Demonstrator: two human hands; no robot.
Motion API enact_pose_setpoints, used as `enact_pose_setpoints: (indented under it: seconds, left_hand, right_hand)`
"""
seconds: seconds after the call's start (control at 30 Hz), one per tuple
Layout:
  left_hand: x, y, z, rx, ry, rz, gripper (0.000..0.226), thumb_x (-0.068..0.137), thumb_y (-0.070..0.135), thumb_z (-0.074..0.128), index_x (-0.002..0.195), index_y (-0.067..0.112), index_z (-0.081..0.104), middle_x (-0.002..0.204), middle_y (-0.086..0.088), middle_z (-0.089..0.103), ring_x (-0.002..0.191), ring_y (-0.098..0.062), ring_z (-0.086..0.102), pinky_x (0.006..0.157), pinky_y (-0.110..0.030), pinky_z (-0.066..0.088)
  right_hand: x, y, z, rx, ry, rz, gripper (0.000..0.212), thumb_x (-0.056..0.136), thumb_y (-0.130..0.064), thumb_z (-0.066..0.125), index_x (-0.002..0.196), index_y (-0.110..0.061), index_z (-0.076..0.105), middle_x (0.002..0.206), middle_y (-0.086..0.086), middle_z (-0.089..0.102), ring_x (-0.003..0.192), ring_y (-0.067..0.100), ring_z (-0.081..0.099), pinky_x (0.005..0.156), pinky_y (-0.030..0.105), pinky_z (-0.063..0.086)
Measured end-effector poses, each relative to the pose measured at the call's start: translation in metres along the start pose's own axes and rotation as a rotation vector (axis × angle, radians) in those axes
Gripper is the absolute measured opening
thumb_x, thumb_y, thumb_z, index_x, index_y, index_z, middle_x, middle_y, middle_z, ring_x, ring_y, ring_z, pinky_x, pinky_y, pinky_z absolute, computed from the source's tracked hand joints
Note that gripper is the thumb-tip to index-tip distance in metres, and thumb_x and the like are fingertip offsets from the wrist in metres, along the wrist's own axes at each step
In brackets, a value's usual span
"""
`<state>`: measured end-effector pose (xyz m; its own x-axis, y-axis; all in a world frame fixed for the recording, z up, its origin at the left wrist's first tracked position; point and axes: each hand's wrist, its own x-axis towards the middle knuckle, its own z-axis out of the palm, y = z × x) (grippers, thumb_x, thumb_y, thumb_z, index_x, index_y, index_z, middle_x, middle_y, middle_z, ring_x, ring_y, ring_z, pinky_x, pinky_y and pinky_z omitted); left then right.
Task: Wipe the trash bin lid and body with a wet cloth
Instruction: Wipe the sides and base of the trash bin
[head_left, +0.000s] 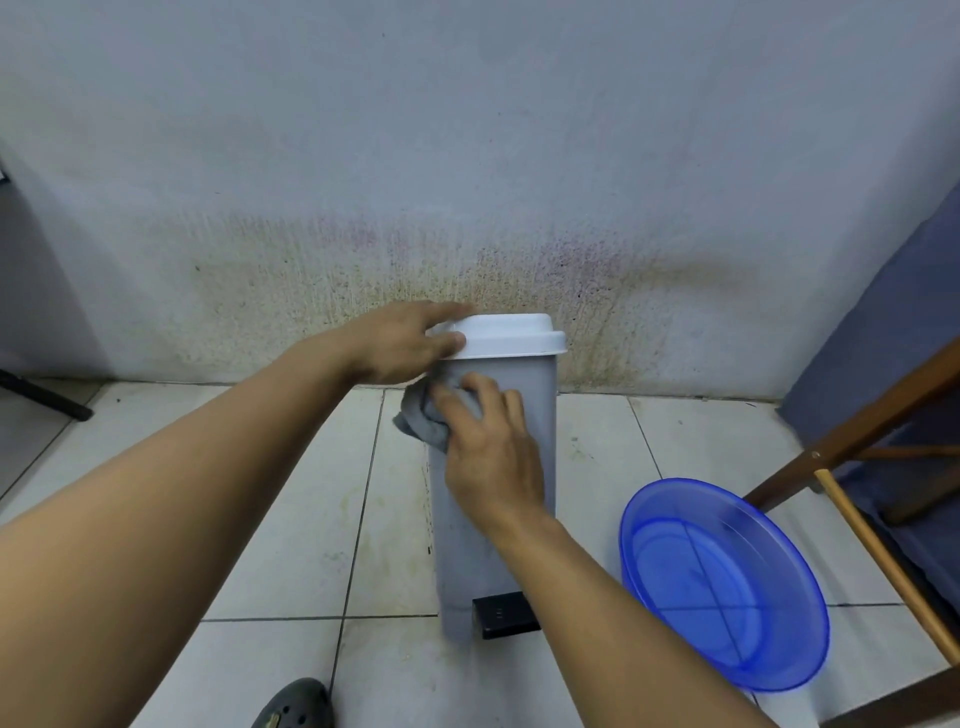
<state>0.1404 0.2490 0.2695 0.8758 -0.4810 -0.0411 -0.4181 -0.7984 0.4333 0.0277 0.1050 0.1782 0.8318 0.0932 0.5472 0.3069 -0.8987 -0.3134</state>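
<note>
Dark rubber shoe (293, 704) at the bottom edge, cut off. Blue basin (724, 582) on the tile floor (291, 493), right of the bin; can't tell if there's water in it. Black pedal (504, 614) partly behind the right forearm. Grey bin body (467, 545) upright, near the wall. Right hand (491, 452) has bent fingers bunching the grey cloth (423, 421) against the upper front of the body; most of the cloth is hidden under it. Left hand (402, 345) lies on the white lid (511, 335), fingers straight, thumb on the rim; lid's left end covered. Stained wall (467, 156) behind.
</note>
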Motion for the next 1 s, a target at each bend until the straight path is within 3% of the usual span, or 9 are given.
enact_pose_setpoints:
  seconds: [0.17,0.3,0.37,0.67,0.8,0.9,1.0]
  left_hand:
    - [0.002,-0.004,0.004,-0.021,-0.01,0.017,0.056,0.109,0.05,0.044,0.163,0.038,0.033,0.169,0.004,0.034,0.156,-0.023,0.029,0.126,-0.045,0.021]
    - [0.002,-0.004,0.005,-0.092,-0.023,0.032,0.054,0.109,0.049,0.044,0.161,0.041,0.035,0.169,0.008,0.034,0.156,-0.019,0.028,0.127,-0.045,0.021]
    - [-0.001,-0.006,0.007,-0.155,-0.023,0.032,0.051,0.109,0.047,0.045,0.159,0.044,0.036,0.167,0.009,0.035,0.154,-0.017,0.029,0.127,-0.047,0.022]
    - [-0.002,-0.005,0.006,-0.171,-0.047,0.005,0.049,0.111,0.041,0.044,0.159,0.044,0.034,0.17,0.008,0.03,0.155,-0.021,0.028,0.126,-0.047,0.021]
    - [-0.002,-0.007,0.006,-0.186,-0.046,0.004,0.048,0.111,0.041,0.044,0.158,0.046,0.036,0.169,0.009,0.032,0.154,-0.02,0.029,0.127,-0.05,0.021]
    - [-0.001,-0.005,0.007,-0.195,-0.046,-0.008,0.048,0.11,0.039,0.045,0.158,0.045,0.038,0.167,0.008,0.035,0.152,-0.022,0.032,0.125,-0.052,0.024]
    - [-0.001,0.004,0.009,-0.208,-0.032,-0.013,0.047,0.109,0.035,0.046,0.156,0.04,0.041,0.163,0.005,0.041,0.146,-0.023,0.038,0.115,-0.046,0.031]
  right_hand:
    - [0.01,0.013,-0.032,0.168,0.325,0.127,0.05,0.084,-0.008,0.045,0.127,-0.025,0.064,0.124,0.005,0.051,0.107,0.03,0.053,0.069,0.034,0.051]
    - [0.032,0.009,-0.045,-0.02,0.02,0.094,0.058,0.082,-0.008,0.049,0.132,-0.039,0.054,0.131,0.0,0.042,0.105,0.028,0.043,0.055,0.035,0.047]
    - [0.034,0.012,-0.042,-0.09,-0.044,0.091,0.06,0.082,-0.008,0.054,0.133,-0.04,0.052,0.131,0.001,0.041,0.104,0.028,0.042,0.055,0.034,0.044]
    - [0.025,0.061,-0.062,-0.109,0.049,0.243,0.052,0.084,-0.009,0.047,0.123,-0.042,0.056,0.126,-0.002,0.043,0.106,0.027,0.043,0.061,0.036,0.049]
    - [0.02,0.082,-0.067,-0.037,0.127,0.357,0.048,0.085,-0.008,0.046,0.122,-0.033,0.063,0.123,0.001,0.046,0.11,0.03,0.048,0.07,0.037,0.05]
    - [0.005,0.082,-0.06,0.026,0.187,0.285,0.047,0.084,-0.008,0.049,0.123,-0.028,0.065,0.121,0.005,0.048,0.109,0.03,0.052,0.07,0.038,0.052]
    - [-0.012,0.072,-0.043,0.011,0.108,0.187,0.049,0.086,-0.01,0.052,0.13,-0.031,0.061,0.122,0.004,0.049,0.104,0.029,0.053,0.065,0.038,0.053]
